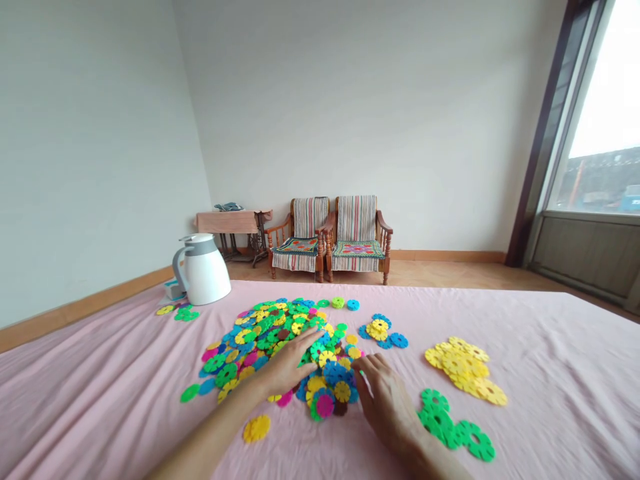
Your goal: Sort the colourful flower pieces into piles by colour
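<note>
Two hands, apart, at a mixed pile of discs (pixel 275 330).
The left hand (pixel 289 363), the nearer, spread its fingers over the pile, which lay at 10 o'clock from the right hand (pixel 384 393), without clear long axis; whether the right's curled fingers gripped anything could not be told. From the right hand: one yellow heap (pixel 459 365), 2–3 o'clock; one green heap (pixel 441 425), 4 o'clock. Beyond: one jug (pixel 207 275), two chairs (pixel 356 220). Piled discs overlapped too much to count.

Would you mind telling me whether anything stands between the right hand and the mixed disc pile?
Nothing visible does. The right hand is at the right edge of the mixed disc pile; contact is unclear.
</note>
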A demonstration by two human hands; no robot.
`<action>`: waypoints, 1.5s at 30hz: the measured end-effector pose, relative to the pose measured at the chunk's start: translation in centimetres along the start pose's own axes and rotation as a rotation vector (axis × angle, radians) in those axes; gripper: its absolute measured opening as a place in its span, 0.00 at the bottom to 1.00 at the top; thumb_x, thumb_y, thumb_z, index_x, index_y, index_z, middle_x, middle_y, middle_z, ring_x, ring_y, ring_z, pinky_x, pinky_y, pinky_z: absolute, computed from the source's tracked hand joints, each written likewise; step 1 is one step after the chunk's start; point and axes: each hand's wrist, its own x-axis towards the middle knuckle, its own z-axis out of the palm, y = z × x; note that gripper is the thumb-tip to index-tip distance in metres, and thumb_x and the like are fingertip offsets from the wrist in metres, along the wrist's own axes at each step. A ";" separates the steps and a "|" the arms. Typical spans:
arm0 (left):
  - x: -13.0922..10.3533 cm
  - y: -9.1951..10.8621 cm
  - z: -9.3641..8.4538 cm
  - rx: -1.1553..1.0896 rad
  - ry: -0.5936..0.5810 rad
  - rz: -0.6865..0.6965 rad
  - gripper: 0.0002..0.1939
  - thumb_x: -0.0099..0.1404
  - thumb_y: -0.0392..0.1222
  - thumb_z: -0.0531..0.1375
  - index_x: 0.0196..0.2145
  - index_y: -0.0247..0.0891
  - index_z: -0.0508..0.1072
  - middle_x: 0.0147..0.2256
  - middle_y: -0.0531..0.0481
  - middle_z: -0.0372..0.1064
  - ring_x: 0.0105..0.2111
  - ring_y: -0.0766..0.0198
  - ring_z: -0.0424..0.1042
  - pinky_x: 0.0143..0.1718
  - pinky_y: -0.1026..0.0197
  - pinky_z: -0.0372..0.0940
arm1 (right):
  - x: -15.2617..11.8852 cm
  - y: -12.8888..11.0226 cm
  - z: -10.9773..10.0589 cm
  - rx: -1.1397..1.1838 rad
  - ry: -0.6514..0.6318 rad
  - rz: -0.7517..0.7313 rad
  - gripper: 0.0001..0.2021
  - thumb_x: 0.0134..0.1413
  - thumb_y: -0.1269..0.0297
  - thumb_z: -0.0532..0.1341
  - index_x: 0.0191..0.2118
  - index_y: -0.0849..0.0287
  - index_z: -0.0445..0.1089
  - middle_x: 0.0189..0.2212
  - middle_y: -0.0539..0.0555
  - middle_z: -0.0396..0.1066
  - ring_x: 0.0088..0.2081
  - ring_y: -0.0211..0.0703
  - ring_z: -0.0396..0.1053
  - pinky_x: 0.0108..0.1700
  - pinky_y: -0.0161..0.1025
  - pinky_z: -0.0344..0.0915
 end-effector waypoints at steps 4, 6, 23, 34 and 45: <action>0.4 0.9 0.2 -0.105 0.101 0.047 0.25 0.59 0.34 0.55 0.54 0.45 0.62 0.56 0.49 0.59 0.55 0.59 0.59 0.54 0.55 0.58 | 0.2 0.3 0.1 -0.025 -0.019 0.054 0.11 0.57 0.71 0.48 0.34 0.58 0.68 0.31 0.55 0.70 0.37 0.43 0.64 0.39 0.37 0.60; 0.5 0.6 0.2 -0.125 0.222 0.011 0.19 0.61 0.33 0.51 0.50 0.42 0.68 0.50 0.47 0.66 0.49 0.60 0.66 0.48 0.57 0.63 | 0.3 0.5 0.3 -0.039 -0.034 0.088 0.11 0.55 0.72 0.49 0.36 0.58 0.68 0.33 0.56 0.70 0.38 0.44 0.64 0.41 0.39 0.60; -0.9 0.2 0.2 -0.005 0.216 0.041 0.11 0.61 0.35 0.52 0.33 0.40 0.75 0.33 0.49 0.72 0.37 0.62 0.69 0.41 0.61 0.63 | 0.6 0.1 0.7 0.096 0.008 0.015 0.15 0.56 0.73 0.46 0.40 0.58 0.69 0.33 0.55 0.71 0.36 0.40 0.67 0.39 0.35 0.62; -1.1 0.5 0.6 0.031 0.210 0.045 0.10 0.63 0.38 0.53 0.34 0.41 0.75 0.33 0.48 0.71 0.38 0.61 0.67 0.41 0.58 0.62 | 6.3 1.4 2.5 -0.196 -0.054 0.026 0.13 0.48 0.75 0.54 0.38 0.58 0.71 0.37 0.58 0.71 0.42 0.45 0.66 0.43 0.39 0.58; -1.1 0.2 0.7 0.050 0.184 0.059 0.11 0.64 0.37 0.52 0.36 0.41 0.74 0.34 0.49 0.71 0.39 0.61 0.66 0.43 0.58 0.61 | 6.2 1.9 3.0 -0.286 -0.035 0.058 0.11 0.54 0.72 0.51 0.29 0.58 0.70 0.28 0.55 0.71 0.34 0.41 0.66 0.38 0.36 0.55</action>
